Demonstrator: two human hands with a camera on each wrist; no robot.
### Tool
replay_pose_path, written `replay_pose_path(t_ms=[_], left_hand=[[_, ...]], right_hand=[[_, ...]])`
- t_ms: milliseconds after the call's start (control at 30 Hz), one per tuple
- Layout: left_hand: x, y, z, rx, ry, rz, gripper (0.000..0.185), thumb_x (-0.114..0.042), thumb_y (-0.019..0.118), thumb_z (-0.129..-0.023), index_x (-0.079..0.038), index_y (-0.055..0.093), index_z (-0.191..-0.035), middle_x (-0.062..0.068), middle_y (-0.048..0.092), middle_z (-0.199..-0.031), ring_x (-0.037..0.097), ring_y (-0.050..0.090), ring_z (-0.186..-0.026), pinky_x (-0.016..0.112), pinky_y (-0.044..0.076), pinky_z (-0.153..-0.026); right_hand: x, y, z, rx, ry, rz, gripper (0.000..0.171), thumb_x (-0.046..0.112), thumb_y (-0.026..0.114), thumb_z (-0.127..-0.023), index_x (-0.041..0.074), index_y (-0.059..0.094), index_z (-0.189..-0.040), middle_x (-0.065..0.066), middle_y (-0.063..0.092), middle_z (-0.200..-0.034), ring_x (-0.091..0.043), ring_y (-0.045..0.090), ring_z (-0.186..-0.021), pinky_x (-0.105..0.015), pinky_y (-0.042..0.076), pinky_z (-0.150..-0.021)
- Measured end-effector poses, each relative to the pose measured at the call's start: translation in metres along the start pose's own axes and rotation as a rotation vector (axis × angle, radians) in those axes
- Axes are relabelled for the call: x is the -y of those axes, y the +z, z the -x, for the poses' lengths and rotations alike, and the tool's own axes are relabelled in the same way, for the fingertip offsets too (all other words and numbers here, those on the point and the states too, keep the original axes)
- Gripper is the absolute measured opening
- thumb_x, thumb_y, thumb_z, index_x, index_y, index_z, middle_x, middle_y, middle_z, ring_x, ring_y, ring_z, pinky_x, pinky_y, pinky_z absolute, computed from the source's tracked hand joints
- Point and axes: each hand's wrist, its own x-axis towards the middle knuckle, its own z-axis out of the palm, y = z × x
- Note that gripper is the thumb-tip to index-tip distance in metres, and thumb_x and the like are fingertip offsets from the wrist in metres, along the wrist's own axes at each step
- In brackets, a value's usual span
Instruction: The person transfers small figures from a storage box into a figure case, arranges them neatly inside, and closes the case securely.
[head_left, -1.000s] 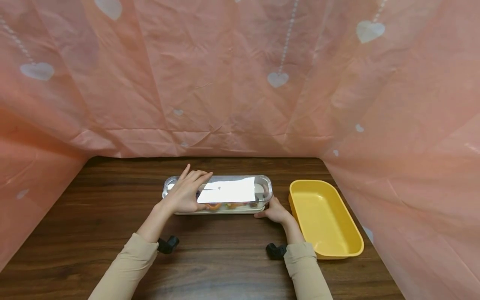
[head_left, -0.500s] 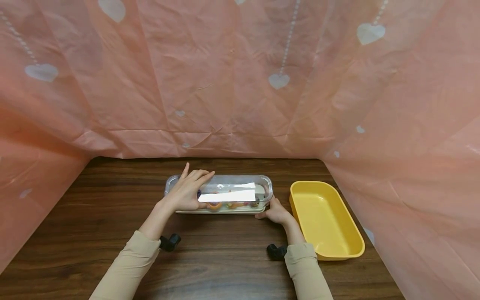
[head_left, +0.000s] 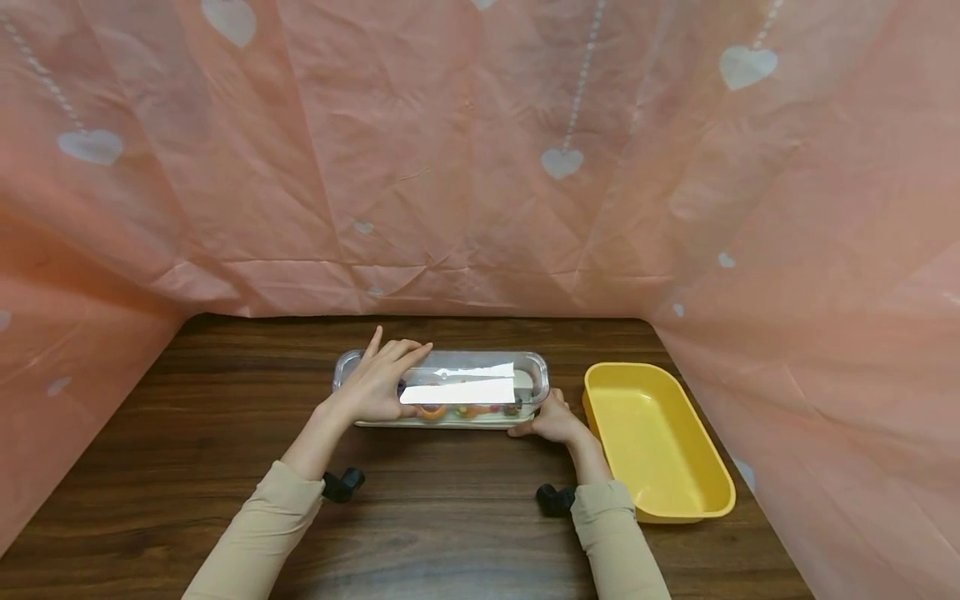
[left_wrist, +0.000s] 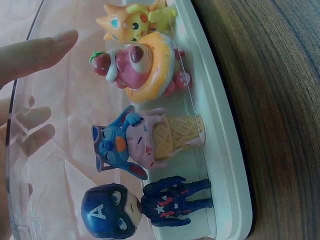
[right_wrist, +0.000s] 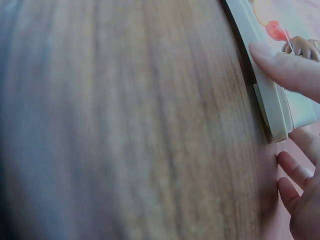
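A long display case with a clear cover (head_left: pixel 465 360) and a pale base (left_wrist: pixel 232 185) lies crosswise at the table's middle back. Inside, in the left wrist view, stand a dark-blue masked figurine (left_wrist: pixel 167 202), a blue character on an ice-cream cone (left_wrist: pixel 175 135), a pink bear in a yellow ring (left_wrist: pixel 162 75) and a yellow figurine (left_wrist: pixel 137 22). My left hand (head_left: pixel 373 390) spans the cover's left part, thumb in front and fingers over the top. At the right end, my right hand (head_left: pixel 553 419) grips the case's base, thumb (right_wrist: pixel 280 67) along its front edge.
A yellow tray (head_left: pixel 656 442) stands to the right, close beside the right hand and forearm. Black wrist cameras (head_left: pixel 343 485) sit below both hands. A pink curtain with hearts (head_left: pixel 465 167) walls the dark wooden table (head_left: pixel 442 517).
Both hands keep their places on the case. The glare on the cover has changed shape since a second ago, and the whole scene has shifted slightly right in view.
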Motion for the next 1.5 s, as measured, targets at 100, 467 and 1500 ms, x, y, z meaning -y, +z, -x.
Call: replay_pose_path(t_ms=[100,467,1500], left_hand=[[0.0,0.0,0.0,-0.003,0.003,-0.001,0.099,-0.036,0.091,-0.063,-0.005,0.046,-0.146,0.011,0.054,-0.134,0.029,0.051,-0.123,0.062,0.004,-0.117],[0.0,-0.001,0.0,-0.027,0.028,0.002,0.101,-0.035,0.093,-0.06,-0.004,0.046,-0.145,0.012,0.054,-0.133,0.031,0.052,-0.123,0.067,0.006,-0.115],[0.011,-0.009,-0.015,0.143,-0.066,0.056,0.099,-0.03,0.09,-0.066,-0.011,0.041,-0.15,0.012,0.048,-0.142,0.03,0.043,-0.132,0.066,-0.003,-0.114]], right_hand=[[-0.001,0.0,0.0,0.017,0.022,0.005,0.073,0.02,0.091,-0.063,-0.001,0.056,-0.124,-0.03,0.038,-0.13,-0.045,0.034,-0.114,-0.061,0.029,-0.1],[-0.005,0.001,-0.003,0.013,0.036,0.039,0.065,0.023,0.091,-0.064,0.001,0.061,-0.117,-0.028,0.042,-0.123,-0.042,0.039,-0.11,-0.057,0.036,-0.096],[-0.003,0.0,-0.005,0.059,0.065,0.03,0.089,0.023,0.09,-0.068,0.001,0.043,-0.141,-0.025,0.043,-0.125,-0.044,0.035,-0.113,-0.061,0.033,-0.101]])
